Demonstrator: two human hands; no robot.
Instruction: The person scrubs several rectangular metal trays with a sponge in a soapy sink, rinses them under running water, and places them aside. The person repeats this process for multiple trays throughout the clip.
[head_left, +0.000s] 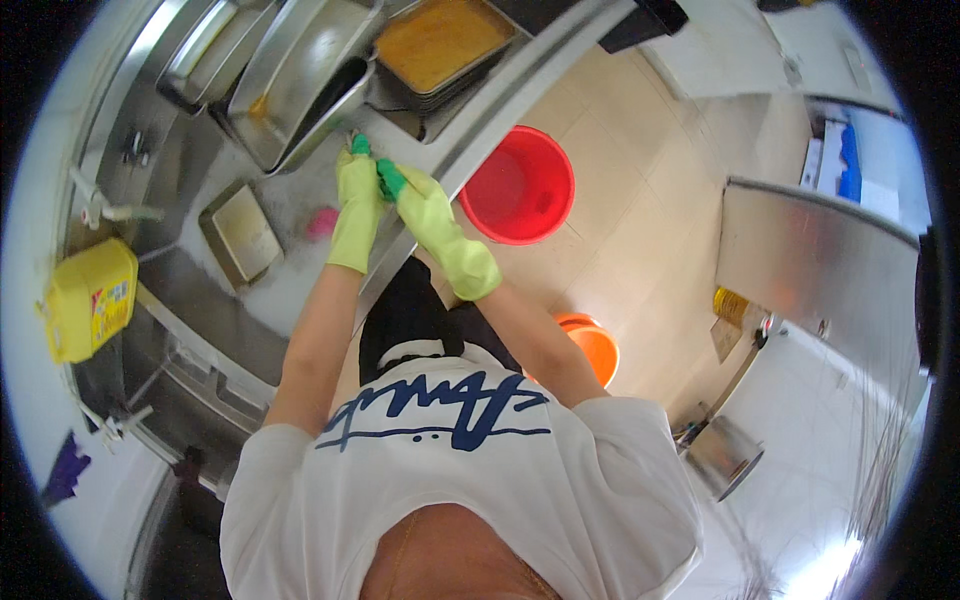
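Note:
Both hands wear yellow-green rubber gloves with darker green fingers. My left hand (358, 176) is over the foamy steel sink (281, 307), its fingertips near the side of a deep steel pan (322, 124). Close beside it, my right hand (412, 191) has bent fingers above the sink's front rim (480, 135). Whether either glove grips something small cannot be made out. A pink scrubber or sponge (322, 223) lies in the suds left of my left forearm. Farther left, a shallow rectangular metal pan (244, 232) sits in the foam.
More deep steel pans (217, 52) lean behind, beside stacked trays with a brown-coated top tray (446, 45). A faucet (112, 210) and a yellow jug (94, 300) are at the left. On the tiled floor stand a red bucket (517, 187) and an orange bucket (596, 352).

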